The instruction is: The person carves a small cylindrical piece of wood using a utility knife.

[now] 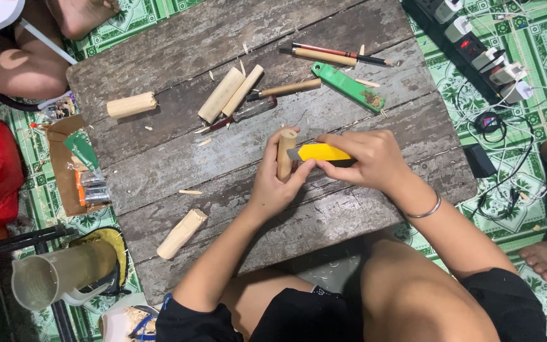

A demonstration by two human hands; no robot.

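My left hand grips a short wooden peg upright over the middle of the grey plank counter. My right hand is closed around a yellow utility knife, its blade touching the peg's right side. Far of them lie two pale wood pieces, a screwdriver and a green tool.
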